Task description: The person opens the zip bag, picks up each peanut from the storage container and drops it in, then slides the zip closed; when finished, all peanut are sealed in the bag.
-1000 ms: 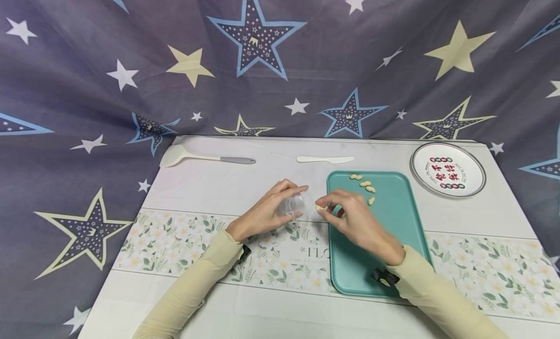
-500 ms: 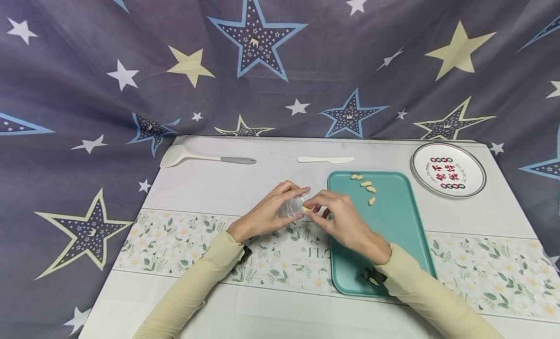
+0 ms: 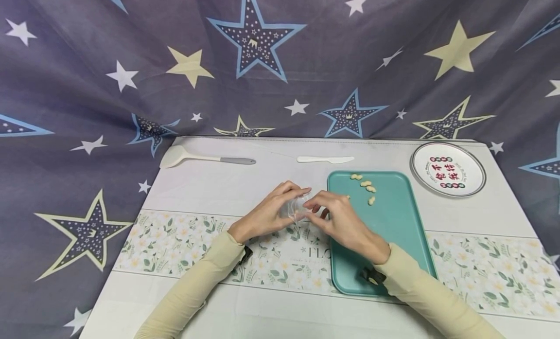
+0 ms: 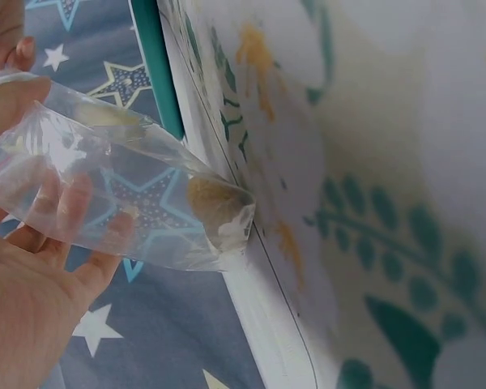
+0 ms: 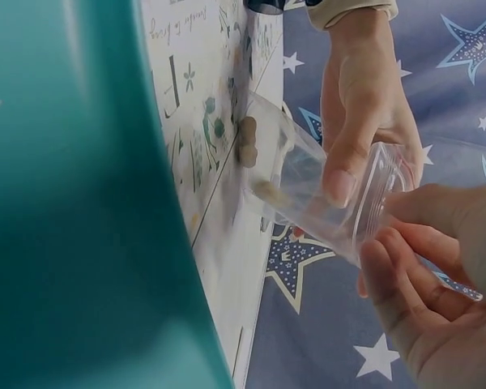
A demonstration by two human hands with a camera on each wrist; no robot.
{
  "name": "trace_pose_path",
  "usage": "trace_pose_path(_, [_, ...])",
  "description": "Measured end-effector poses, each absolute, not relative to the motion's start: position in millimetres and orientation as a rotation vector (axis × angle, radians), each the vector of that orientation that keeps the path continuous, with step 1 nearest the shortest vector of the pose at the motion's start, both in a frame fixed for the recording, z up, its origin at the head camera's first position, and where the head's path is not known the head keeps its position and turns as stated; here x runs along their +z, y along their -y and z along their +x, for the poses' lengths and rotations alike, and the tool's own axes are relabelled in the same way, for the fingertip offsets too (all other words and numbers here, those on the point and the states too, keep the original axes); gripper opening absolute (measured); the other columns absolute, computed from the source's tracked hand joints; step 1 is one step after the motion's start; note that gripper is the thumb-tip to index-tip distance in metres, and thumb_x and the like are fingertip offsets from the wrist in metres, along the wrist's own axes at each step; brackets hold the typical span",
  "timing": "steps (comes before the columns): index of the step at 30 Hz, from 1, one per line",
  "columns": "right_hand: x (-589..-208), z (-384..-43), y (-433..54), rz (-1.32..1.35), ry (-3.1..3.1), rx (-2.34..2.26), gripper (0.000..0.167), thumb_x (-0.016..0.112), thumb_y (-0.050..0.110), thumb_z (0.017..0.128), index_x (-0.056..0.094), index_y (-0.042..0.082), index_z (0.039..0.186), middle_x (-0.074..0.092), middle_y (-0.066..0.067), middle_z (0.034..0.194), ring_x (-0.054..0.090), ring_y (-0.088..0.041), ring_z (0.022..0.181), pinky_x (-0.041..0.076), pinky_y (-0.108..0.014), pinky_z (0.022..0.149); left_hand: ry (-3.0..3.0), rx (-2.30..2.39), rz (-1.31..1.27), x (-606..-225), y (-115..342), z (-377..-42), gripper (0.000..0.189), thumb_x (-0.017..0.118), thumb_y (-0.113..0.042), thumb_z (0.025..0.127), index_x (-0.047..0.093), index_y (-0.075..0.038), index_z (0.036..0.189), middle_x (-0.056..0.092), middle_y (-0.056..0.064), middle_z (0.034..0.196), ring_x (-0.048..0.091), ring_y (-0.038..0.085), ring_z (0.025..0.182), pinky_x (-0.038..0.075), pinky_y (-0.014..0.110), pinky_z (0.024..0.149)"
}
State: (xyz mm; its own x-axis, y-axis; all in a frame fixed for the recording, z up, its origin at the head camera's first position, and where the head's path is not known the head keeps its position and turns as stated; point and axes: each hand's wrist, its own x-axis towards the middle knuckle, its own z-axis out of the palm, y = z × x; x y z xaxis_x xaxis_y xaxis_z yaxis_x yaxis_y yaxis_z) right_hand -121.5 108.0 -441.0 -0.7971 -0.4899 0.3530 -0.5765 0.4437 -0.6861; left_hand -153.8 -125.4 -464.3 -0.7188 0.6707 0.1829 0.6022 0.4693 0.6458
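Note:
My left hand (image 3: 262,213) grips a clear zip-top plastic bag (image 3: 288,208) by its mouth, left of the teal tray (image 3: 393,232). At the bag's bottom lies one peanut (image 5: 247,143). A second, blurred peanut (image 5: 270,194) is inside, a little above it, in the right wrist view. My right hand (image 3: 343,222) is at the bag's mouth, thumb and fingertips apart with no peanut between them. Several unshelled peanuts (image 3: 368,186) lie in the tray's far half, one of them mostly hidden behind my right hand.
A spatula (image 3: 175,156) with a grey handle lies at the table's far left. Near the back edge is a white knife (image 3: 323,159). A round white plate (image 3: 465,171) with red lettering stands at the far right. Behind the table hangs a star-patterned curtain (image 3: 280,100).
My right hand has moved left from above the tray to the bag's mouth and let go of the peanut it pinched, which is now inside. My left hand has barely moved.

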Motion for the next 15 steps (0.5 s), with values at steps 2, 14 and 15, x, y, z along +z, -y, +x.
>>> trace_pose_path(2, [-442,-122,-109,0.955,2.575,1.295,0.014,0.08,0.008,0.091,0.078,0.006,0.104,0.077,-0.011,0.099,0.071,-0.016,0.084,0.061,-0.022,0.068,-2.613,1.08,1.135,-465,126,-154,0.067,0.077,-0.023,0.096,0.049,-0.017,0.157,0.058,0.007,0.136,0.052,0.013,0.124,0.049,0.041,0.11])
trace_pose_path(14, [-448,-129,-133,0.874,2.508,1.318,0.008,0.079,0.002,0.09,0.078,0.004,0.098,0.075,-0.005,0.091,0.071,-0.015,0.078,0.061,-0.023,0.063,-2.629,1.079,1.133,-465,130,-153,0.066,0.075,-0.028,0.098,0.047,-0.019,0.158,0.058,0.007,0.137,0.052,0.014,0.127,0.05,0.041,0.107])
trace_pose_path(15, [-449,-130,-136,0.861,2.517,1.308,0.008,0.079,0.002,0.09,0.078,0.004,0.098,0.076,-0.005,0.091,0.071,-0.015,0.077,0.061,-0.023,0.063,-2.632,1.076,1.131,-465,131,-153,0.066,0.075,-0.028,0.098,0.047,-0.02,0.158,0.057,0.006,0.137,0.052,0.014,0.127,0.05,0.041,0.107])
